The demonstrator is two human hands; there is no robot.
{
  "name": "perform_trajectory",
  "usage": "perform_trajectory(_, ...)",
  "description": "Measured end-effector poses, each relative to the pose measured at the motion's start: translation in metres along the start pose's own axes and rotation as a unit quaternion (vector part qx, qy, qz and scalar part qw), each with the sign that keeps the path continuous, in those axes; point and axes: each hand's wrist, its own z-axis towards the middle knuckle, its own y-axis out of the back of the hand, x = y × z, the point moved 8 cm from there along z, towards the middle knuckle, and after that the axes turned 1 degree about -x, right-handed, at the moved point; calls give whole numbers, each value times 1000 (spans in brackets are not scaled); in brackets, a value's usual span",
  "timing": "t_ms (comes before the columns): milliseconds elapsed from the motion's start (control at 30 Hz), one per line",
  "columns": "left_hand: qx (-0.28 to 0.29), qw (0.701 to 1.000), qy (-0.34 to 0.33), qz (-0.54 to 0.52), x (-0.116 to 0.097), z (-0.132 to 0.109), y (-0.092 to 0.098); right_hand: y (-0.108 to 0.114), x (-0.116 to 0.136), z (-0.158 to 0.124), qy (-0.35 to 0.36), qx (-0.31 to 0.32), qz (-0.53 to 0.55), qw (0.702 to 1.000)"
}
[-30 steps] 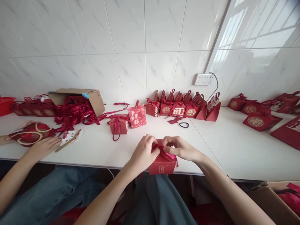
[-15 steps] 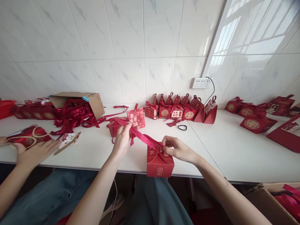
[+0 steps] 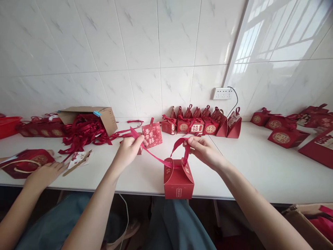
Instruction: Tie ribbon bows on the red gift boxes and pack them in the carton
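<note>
A red gift box (image 3: 179, 184) with gold print stands at the table's front edge, its curved top flaps partly spread. A red ribbon (image 3: 156, 157) runs through the flaps. My left hand (image 3: 132, 147) is closed on one end, held up to the left of the box. Above the box's right side, my right hand (image 3: 201, 148) pinches the other end, which curls over in a loop. Behind my left hand stands a red printed box (image 3: 153, 135) with a ribbon tab; another small red box there is mostly hidden by the hand.
A tipped cardboard box (image 3: 109, 119) spills red ribbons (image 3: 87, 130) at the back left. Finished red boxes (image 3: 184, 125) line the wall, and more (image 3: 287, 137) stand at right. At left, another person's hand (image 3: 45, 175) touches a red bag (image 3: 28, 163). An open carton (image 3: 299, 217) sits low right.
My hands have moved apart, the right one rising and the left shifting slightly left. The ribbon ends are now separated and the box's flaps stand wider apart. The other person's red bag has turned.
</note>
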Motion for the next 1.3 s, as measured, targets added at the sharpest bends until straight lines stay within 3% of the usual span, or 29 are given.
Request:
perform_trajectory(67, 54, 981, 16, -186, -3, 1, -15, -3, 6, 2, 18, 18, 72, 997)
perform_trajectory(167, 106, 918, 49, -380, -12, 0, -39, -10, 12, 4, 21, 26, 148, 988)
perform_trajectory(267, 133, 880, 57, -453, -24, 2, -57, -16, 18, 7, 23, 24, 180, 983)
perform_trajectory(367, 141, 865, 36, -480, -38, 6, -65, -16, 26, 10, 44, 5, 182, 982)
perform_trajectory(600, 158, 872, -66, -458, -60, 7, -68, -14, 37, 18, 77, -19, 184, 980)
perform_trajectory(833, 83, 902, -140, -400, -71, 10, -59, -15, 28, 15, 50, -40, 137, 988)
perform_trajectory(1300, 123, 927, -127, -332, -89, -1, -67, -14, 59, 24, 154, -42, 80, 984)
